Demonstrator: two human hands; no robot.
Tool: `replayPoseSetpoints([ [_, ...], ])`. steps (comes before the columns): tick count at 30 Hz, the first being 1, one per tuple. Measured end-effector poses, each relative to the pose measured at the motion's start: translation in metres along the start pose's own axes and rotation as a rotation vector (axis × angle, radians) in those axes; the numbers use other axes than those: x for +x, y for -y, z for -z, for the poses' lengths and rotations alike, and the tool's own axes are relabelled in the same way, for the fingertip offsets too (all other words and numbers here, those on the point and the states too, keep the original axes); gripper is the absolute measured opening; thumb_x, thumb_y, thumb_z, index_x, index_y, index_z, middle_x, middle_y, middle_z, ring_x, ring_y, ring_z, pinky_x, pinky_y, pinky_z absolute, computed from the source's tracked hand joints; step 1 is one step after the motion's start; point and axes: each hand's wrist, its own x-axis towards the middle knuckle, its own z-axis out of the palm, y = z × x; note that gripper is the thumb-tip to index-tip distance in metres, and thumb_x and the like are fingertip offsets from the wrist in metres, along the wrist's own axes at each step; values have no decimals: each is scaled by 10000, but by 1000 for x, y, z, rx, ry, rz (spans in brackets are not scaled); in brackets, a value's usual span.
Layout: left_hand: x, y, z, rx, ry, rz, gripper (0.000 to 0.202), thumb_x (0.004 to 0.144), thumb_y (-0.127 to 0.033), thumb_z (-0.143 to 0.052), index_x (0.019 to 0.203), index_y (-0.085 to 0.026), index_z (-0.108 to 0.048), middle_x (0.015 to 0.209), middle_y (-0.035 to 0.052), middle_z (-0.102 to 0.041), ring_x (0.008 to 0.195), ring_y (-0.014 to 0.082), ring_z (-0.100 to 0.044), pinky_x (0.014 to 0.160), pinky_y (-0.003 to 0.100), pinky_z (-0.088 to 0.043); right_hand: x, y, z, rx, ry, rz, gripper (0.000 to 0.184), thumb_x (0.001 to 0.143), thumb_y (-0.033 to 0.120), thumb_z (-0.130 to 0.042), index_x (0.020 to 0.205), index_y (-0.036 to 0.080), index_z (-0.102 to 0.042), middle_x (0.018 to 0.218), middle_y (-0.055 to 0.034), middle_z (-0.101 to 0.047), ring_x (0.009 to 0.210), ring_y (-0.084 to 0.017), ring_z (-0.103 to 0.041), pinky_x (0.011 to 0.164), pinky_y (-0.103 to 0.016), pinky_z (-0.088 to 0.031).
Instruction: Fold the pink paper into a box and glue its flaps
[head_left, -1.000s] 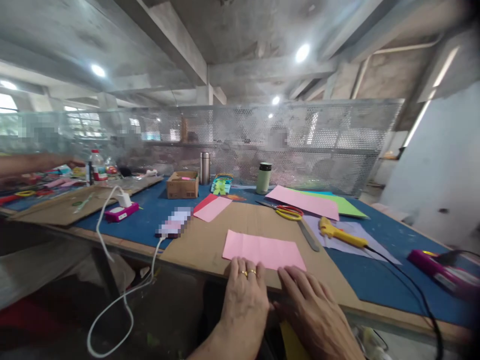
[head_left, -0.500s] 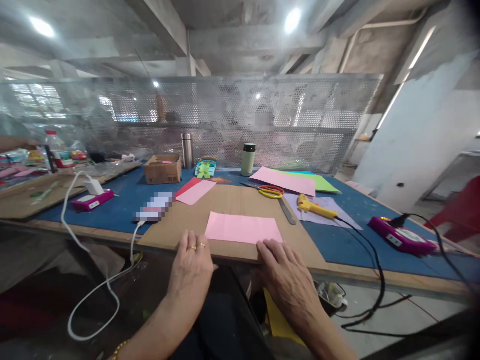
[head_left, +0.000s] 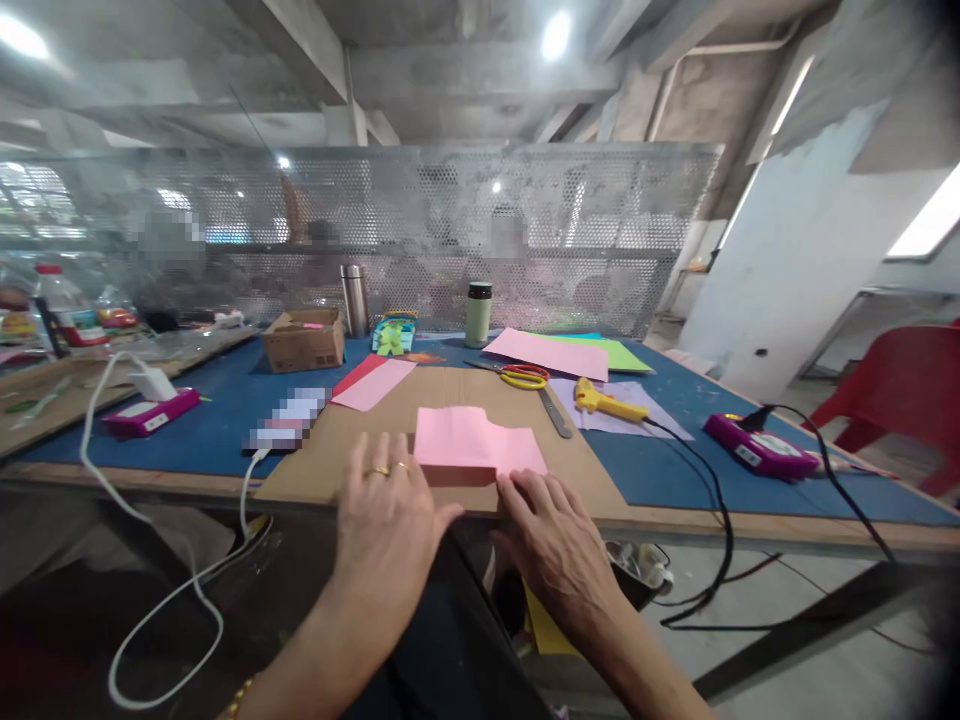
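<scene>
A pink sheet of paper (head_left: 454, 437) lies over the brown cardboard (head_left: 600, 480) before me. Its left part is raised, with a dark shadow below the near edge; the right part sits lower. My left hand (head_left: 386, 505) is just left of the sheet, fingers stretched out and thumb apart, with nothing visible in it. On the near right corner of the paper rest the fingertips of my right hand (head_left: 551, 520), fingers extended and its thumb mostly hidden. Beyond the sheet are scissors (head_left: 521, 377) with red and yellow handles and a metal blade (head_left: 555, 413).
To the right are a yellow glue gun (head_left: 607, 402) on lilac paper and a purple power box (head_left: 761, 447). Left are a phone (head_left: 289, 422) with a white cable and another power box (head_left: 152, 413). A cardboard box (head_left: 304, 342) and a green flask (head_left: 478, 315) stand behind.
The pink sheet's left part has come up off the cardboard. My left hand's fingers have straightened and its thumb has spread. My right hand stays at the near right corner.
</scene>
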Motion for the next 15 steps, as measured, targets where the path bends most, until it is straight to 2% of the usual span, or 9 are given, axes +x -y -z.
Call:
replayPoseSetpoints([
  [3,8,6,15,19,-111,32,562,833,-341,-686,1255,13,-575,1337,266,-543,1284,403,-450,1107,580,-275,0,1,0,-2,3,2,483,829,274,-691,1266,155,-522,1177,-126,-583,1081,-297,-504,946,-441,-429],
  [5,12,-4,14,-40,-146,-86,449,880,-296,-625,1261,-62,-578,1343,210,-550,1269,358,-465,1087,543,-315,0,1,0,-6,-3,-3,440,848,257,-662,1257,161,-528,1171,-131,-588,1076,-296,-513,934,-444,-439],
  [6,13,-11,9,-90,-138,-185,374,903,-284,-590,1227,-98,-600,1299,175,-584,1209,323,-513,1056,506,-361,-1,1,0,-3,-11,-3,426,858,245,-645,1259,164,-527,1172,-132,-589,1076,-291,-519,930,-439,-443],
  [8,15,-28,-5,-179,-8,-303,228,915,-277,-569,1080,-143,-653,1144,123,-643,1051,276,-582,932,431,-452,-2,-1,-2,12,-28,5,419,871,217,-621,1275,174,-520,1184,-125,-588,1079,-278,-526,933,-422,-446],
  [9,16,-34,-14,-201,41,-302,185,924,-260,-550,1022,-148,-660,1045,106,-654,970,263,-594,871,416,-471,-3,-2,-3,20,-37,11,424,873,203,-612,1285,177,-514,1188,-120,-588,1084,-273,-527,940,-416,-444],
  [11,17,-40,-27,-234,75,-280,189,946,-232,-501,1007,-140,-655,1014,108,-641,943,256,-585,844,406,-469,-5,-4,-5,28,-53,24,431,867,184,-599,1289,177,-511,1189,-113,-590,1094,-271,-526,954,-418,-441],
  [15,17,-28,-32,-287,97,-235,175,943,-224,-510,979,-147,-663,1014,94,-636,960,248,-573,862,400,-450,-6,-7,-9,12,-88,35,410,864,163,-560,1271,177,-518,1180,-118,-598,1088,-278,-536,944,-436,-452],
])
